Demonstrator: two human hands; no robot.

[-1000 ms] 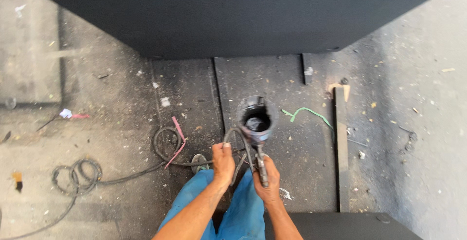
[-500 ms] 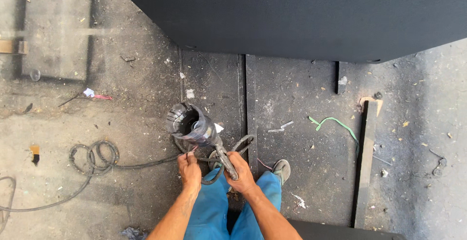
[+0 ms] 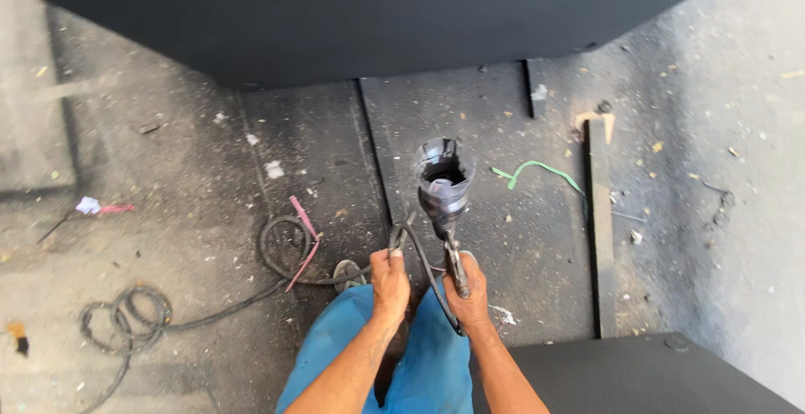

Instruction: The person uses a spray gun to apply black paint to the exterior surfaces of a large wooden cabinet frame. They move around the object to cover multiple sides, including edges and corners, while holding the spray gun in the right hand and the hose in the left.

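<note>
Head view: right hand (image 3: 470, 295) clamped on spray gun (image 3: 444, 187), left hand (image 3: 391, 280) gripping its hose (image 3: 277, 246); gun swung back rightward since earlier, now over floor's (image 3: 210, 187) middle seam.

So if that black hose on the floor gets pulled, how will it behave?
The hose is probably floppy: it lies in loose coils. It would likely drag rather than roll, and may snag the pink stick lying across it. The left hand grips its end.

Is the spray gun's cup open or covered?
Open: the black cup on the spray gun shows a lidless, dark mouth facing the camera.
</note>
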